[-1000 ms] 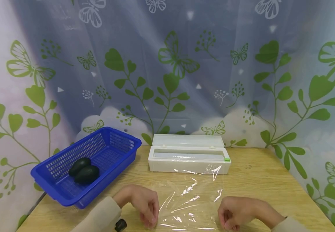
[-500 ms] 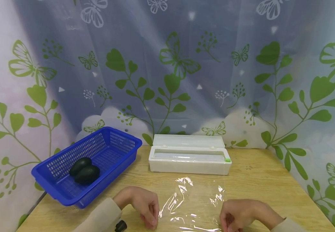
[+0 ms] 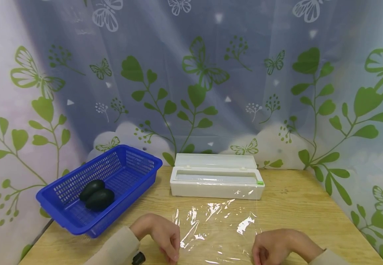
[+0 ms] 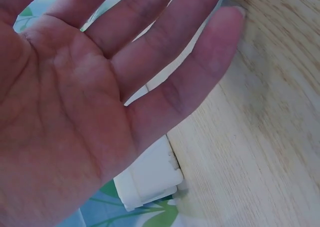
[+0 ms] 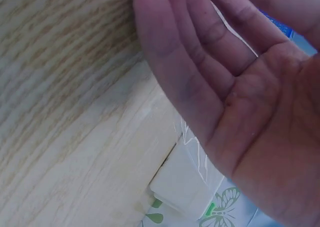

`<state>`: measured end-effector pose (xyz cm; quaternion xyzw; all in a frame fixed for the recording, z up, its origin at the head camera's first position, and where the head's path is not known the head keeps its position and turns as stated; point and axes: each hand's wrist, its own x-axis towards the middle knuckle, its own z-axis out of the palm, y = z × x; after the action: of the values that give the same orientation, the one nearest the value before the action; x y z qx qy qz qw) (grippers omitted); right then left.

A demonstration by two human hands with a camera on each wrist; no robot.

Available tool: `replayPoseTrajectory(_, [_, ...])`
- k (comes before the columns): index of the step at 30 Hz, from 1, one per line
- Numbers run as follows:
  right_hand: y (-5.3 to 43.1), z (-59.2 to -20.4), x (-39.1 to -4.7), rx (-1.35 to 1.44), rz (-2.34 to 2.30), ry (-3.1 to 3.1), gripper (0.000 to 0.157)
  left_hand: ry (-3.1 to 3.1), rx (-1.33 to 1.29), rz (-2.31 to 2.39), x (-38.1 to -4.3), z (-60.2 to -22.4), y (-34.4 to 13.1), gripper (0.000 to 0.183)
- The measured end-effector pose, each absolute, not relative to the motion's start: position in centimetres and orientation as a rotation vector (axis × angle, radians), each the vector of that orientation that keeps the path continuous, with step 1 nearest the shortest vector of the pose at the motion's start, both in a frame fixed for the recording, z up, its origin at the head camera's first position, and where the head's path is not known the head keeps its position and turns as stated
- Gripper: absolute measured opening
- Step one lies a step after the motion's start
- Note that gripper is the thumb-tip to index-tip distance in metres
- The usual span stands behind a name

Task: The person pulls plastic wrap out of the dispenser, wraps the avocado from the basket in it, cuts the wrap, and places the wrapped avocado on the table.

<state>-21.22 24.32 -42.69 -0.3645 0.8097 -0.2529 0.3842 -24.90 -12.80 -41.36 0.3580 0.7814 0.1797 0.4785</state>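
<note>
A sheet of clear cling film (image 3: 217,230) runs from the white dispenser box (image 3: 216,189) toward the front of the table, shiny and wrinkled. At its left edge my left hand (image 3: 163,233) pinches it between thumb and fingers, near the bottom of the head view. My right hand (image 3: 275,243) pinches the right edge in the same way. In the left wrist view the palm (image 4: 65,102) and the slightly bent outer fingers show, while the pinch lies out of sight. The right wrist view shows film glinting behind the right hand's little finger (image 5: 175,67).
The box's lid (image 3: 215,161) stands raised at the back, and a green slider (image 3: 260,182) sits at its right end. On the left, a blue basket (image 3: 135,198) holds two dark green avocado-like fruits (image 3: 99,199). A patterned curtain (image 3: 191,121) hangs behind the table (image 3: 310,206).
Both hands have drawn slightly nearer the front edge, the right one also a little to the right, with the film between them. Its glints have shifted. Box and basket stay put.
</note>
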Motion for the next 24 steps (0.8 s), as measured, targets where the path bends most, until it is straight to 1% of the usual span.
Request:
replayPoseTrajectory(7, [24.5, -42.1, -21.4, -0.798, -0.717, 1.966, 0.011, 1.915, 0.865, 0.513, -25.3, -41.4, -13.0, 0.022])
replayPoseTrajectory(13, [24.5, -41.6, -21.4, -0.757, -0.720, 1.947, 0.012, 1.955, 0.972, 0.613, -25.9, -41.4, -13.4, 0.023])
replayPoseTrajectory(16, [24.4, -41.5, -21.3, -0.745, -0.687, 1.960, 0.012, 2.003, 1.001, 0.677, -26.0, -41.3, -13.6, 0.021])
replayPoseTrajectory(20, [24.2, -41.6, -21.3, -0.715, -0.627, 1.921, 0.008, 2.047, 0.999, 0.696, -26.2, -41.0, -13.9, 0.020])
replayPoseTrajectory(24, [24.1, -41.6, -21.3, -0.692, -0.542, 1.906, 0.009, 2.061, 1.001, 0.679, -26.2, -40.8, -14.2, 0.021])
